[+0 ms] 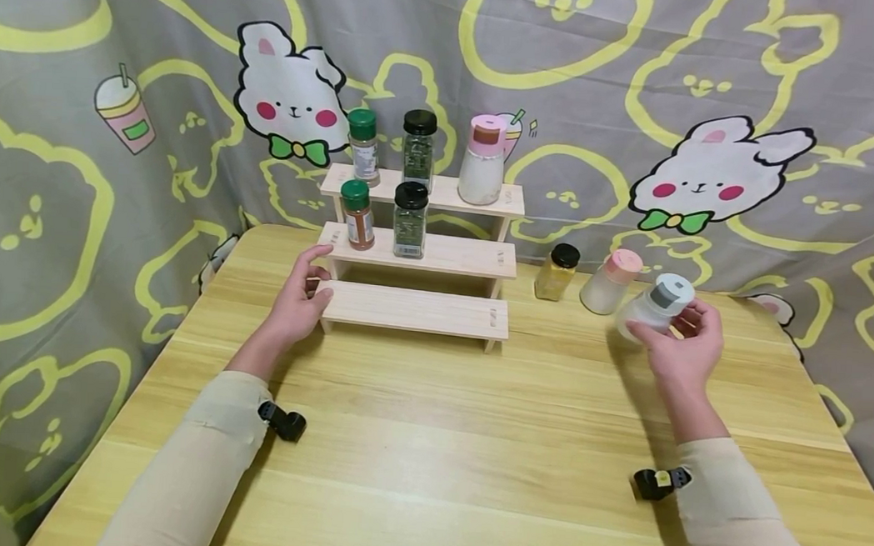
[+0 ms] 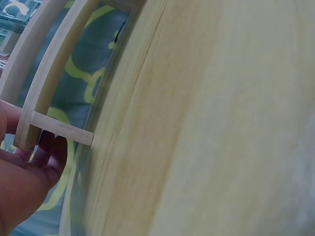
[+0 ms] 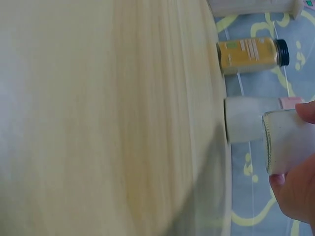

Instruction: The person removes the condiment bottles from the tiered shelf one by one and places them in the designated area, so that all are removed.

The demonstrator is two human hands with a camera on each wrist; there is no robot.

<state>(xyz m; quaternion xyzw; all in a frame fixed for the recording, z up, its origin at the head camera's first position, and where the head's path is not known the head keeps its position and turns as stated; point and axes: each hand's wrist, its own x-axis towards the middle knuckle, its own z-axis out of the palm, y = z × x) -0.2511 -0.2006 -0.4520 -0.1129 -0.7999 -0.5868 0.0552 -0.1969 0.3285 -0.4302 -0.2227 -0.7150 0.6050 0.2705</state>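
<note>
A three-tier wooden spice rack [image 1: 412,309] stands on the table. My left hand [image 1: 300,302] grips the left end of its lowest step, thumb on one side and fingers on the other; the left wrist view shows that hand [image 2: 29,172] at the step's end. At the right, my right hand [image 1: 684,342] holds a seasoning jar [image 1: 646,315] with a pale grey-white lid and whitish contents. In the right wrist view this jar [image 3: 288,142] is raised off the table. Beside it stand a pink-lidded jar [image 1: 605,287] and a black-capped yellow spice bottle [image 1: 555,274].
On the top step are a green-capped bottle [image 1: 364,147], a black-capped herb bottle [image 1: 419,148] and a pink-lidded jar [image 1: 483,163]. The middle step bears a green-capped red-brown spice bottle [image 1: 358,216] and another black-capped herb bottle [image 1: 410,221]. A patterned curtain [image 1: 583,90] hangs behind.
</note>
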